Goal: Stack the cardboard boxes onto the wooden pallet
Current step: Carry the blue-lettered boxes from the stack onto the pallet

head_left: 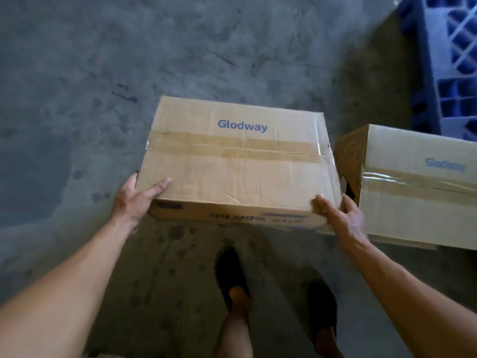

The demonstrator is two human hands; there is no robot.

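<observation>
Head view: 1 camera looks down on 2 cartons and a grey concrete floor.
Carton in hand: a taped cardboard box printed "Glodway" is seen just ahead of the shoes. Whether it is resting on the floor or already raised cannot be told.
Left hand: clamped on the near left corner, with the thumb laid flat on the top face and the fingers hidden round the side.
Right hand: blurred and set on the near right corner, with the thumb on top and the fingers tucked into the narrow gap beside the second box.
Second box: stood just beside the first on the right, untouched.
Wooden pallet: not in view (only a blue plastic pallet is seen, top right).
Step judged: the lift of the first carton.
Advice: the fingers should be slid further under the base before weight is taken, since only the near corners are held. The load should be kept level and close to the body, and the second box should not be dragged along.
</observation>
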